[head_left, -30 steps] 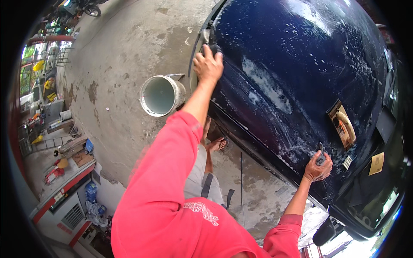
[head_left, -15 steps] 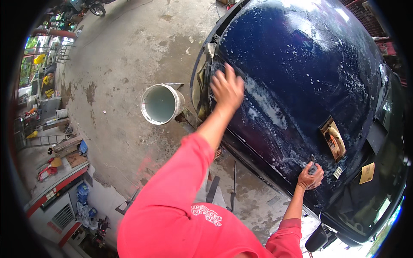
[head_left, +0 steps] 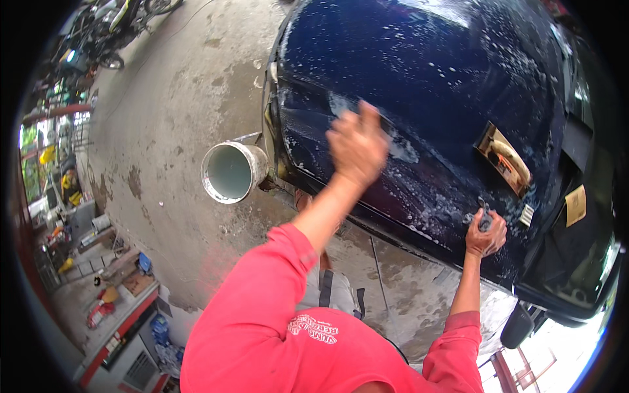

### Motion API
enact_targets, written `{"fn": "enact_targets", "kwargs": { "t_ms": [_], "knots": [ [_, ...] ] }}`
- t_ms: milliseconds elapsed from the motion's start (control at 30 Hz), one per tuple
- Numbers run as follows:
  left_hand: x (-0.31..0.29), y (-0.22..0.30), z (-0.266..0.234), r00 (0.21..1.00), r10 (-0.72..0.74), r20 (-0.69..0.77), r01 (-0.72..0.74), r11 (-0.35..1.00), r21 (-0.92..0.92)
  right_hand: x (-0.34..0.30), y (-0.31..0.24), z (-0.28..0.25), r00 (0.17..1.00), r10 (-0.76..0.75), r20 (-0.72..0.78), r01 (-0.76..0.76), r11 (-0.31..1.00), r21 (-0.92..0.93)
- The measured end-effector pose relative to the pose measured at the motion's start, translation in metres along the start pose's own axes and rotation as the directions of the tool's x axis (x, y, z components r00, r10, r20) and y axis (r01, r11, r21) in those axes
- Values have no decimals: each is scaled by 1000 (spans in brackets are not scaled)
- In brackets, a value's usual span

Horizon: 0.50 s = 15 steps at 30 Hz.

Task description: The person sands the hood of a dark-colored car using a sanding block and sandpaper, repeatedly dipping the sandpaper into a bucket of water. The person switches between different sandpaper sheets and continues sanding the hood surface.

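Observation:
A dark blue car hood [head_left: 419, 72], wet and streaked with whitish suds, lies before me. My left hand [head_left: 359, 145] is over the hood near its front edge, smeared by motion; whether anything is under its fingers is hidden. Farther right, near the hood's side edge, my right hand [head_left: 486, 234] is closed around a small dark grey object [head_left: 485, 223] with a thin loop, its kind unclear. Just beyond that hand rest a tan handled block [head_left: 503, 159] with an orange patch and a small ribbed white piece [head_left: 527, 215].
A white bucket [head_left: 228, 173] of cloudy water stands left of the car's front. On the windshield area lies a tan sheet [head_left: 575, 205]. The side mirror [head_left: 517, 325] juts out at lower right. Motorcycles [head_left: 108, 39] are parked far left on the concrete floor [head_left: 164, 131].
My left hand has shifted across the hood, slightly right and nearer me. The right hand keeps hold of the grey object by the white piece. The whole view has shifted.

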<state>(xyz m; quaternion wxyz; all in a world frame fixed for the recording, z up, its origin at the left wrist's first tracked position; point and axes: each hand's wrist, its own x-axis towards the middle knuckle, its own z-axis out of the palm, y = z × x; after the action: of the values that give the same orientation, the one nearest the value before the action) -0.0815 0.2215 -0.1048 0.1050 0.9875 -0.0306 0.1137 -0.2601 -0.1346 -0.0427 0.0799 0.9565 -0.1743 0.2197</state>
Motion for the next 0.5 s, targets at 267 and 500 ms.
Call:
{"fn": "enact_targets", "kwargs": {
  "t_ms": [267,500],
  "knots": [
    [38,-2,-57,509,858,-68,-793,437,-425,-24,51,-26,970,242,26,-239,969,-68],
    [27,41,-43,462,886,32,-804,434,-407,-50,76,-16,948,303,-99,-314,942,-123]
  ]
}}
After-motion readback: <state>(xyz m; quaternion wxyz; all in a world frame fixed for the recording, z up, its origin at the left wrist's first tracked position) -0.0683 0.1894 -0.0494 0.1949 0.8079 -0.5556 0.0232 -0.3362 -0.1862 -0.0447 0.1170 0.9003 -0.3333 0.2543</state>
